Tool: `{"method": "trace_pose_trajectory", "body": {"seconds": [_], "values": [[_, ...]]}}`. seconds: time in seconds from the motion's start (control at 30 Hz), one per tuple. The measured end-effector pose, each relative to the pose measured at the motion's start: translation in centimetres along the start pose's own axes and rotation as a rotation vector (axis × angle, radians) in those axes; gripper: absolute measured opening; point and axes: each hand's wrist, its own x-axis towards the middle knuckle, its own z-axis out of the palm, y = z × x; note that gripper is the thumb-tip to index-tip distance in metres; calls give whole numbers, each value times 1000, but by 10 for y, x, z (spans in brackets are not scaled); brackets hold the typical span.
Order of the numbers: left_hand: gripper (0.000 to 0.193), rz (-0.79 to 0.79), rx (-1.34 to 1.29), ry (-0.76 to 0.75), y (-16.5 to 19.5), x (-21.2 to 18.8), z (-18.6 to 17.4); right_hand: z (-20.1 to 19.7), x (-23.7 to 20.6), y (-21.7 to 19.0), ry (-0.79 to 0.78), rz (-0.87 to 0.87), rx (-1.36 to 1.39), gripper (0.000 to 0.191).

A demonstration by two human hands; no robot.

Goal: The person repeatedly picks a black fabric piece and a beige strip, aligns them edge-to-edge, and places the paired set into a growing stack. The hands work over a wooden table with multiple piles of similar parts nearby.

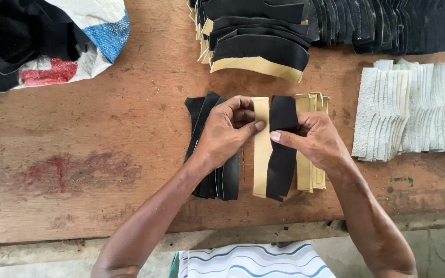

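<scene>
Head view: left hand [222, 136] and right hand [312, 139] meet over the wooden table [78, 154], just below the big stack of black-and-tan pieces [256, 44]. Left grip pinched shut on a tan strip [261, 149]; right grip closed on a black strip [283, 149], the two touching side by side, approx. parallel. Left of the strips, under the left wrist: black pile [217, 177]. Right of them: tan pile [310, 175], partly hidden. Further right, white and pale-yellow pieces [413, 108]. Progress, judging by piles: a few pairs handled; plenty of stock untouched, so early to mid.
</scene>
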Motion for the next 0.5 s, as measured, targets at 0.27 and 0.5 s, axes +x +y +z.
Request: {"method": "trace_pose_trajectory", "body": {"seconds": [0.27, 0.5], "values": [[33, 20, 0, -28, -1, 1, 1, -3, 4, 12, -64, -94, 261, 20], [45, 15, -33, -59, 3, -3, -4, -2, 8, 17, -51, -67, 301, 24]]}}
